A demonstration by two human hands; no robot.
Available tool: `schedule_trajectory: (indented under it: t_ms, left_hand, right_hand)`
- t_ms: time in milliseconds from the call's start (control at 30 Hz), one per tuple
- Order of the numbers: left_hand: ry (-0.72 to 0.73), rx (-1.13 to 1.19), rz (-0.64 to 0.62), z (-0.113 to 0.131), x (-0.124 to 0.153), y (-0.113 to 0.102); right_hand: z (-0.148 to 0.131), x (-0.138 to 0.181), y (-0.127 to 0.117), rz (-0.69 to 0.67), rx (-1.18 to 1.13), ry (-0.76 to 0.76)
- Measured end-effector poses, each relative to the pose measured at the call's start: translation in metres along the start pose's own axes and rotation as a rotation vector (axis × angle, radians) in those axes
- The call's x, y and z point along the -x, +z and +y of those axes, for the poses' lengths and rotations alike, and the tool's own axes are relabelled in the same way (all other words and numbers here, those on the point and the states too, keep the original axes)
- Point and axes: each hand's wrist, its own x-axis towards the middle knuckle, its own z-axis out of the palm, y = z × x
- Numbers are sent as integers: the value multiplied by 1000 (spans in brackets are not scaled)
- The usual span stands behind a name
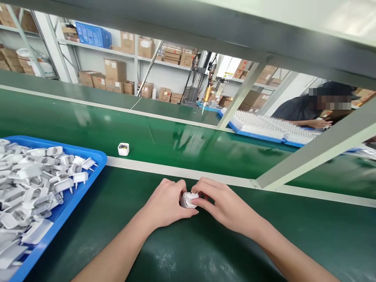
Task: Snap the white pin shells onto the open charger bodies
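Observation:
Just above the green bench, my left hand (167,201) is closed around a small white charger housing (185,201). My right hand (220,199) pinches a white plug cover (192,196) between thumb and fingers, set against the housing's end; small metal pins show at its upper side. Fingers hide part of both pieces, so whether the cover is fully seated I cannot tell. On my left stands a blue tray (103,158) heaped with similar white plug covers (29,172), several with pins sticking out.
An open white housing (123,149) sits on the green conveyor belt (158,143) beyond the pale rail (176,171). A slanted metal post (317,152) rises at right, with a beam overhead. Across the belt are blue trays of white pinned parts (264,123), a machine (202,78) and a co-worker (302,105).

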Motion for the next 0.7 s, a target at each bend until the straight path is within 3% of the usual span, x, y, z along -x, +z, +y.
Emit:
schedule_trajectory:
  t_ms: [200,700]
  left_hand:
    - [6,-4,0,-2,0,-1]
    - [15,-17,50,-3,0,3]
  right_hand:
    - [-1,-2,7,50,17,0]
    - [-5,1,20,114,386,-113]
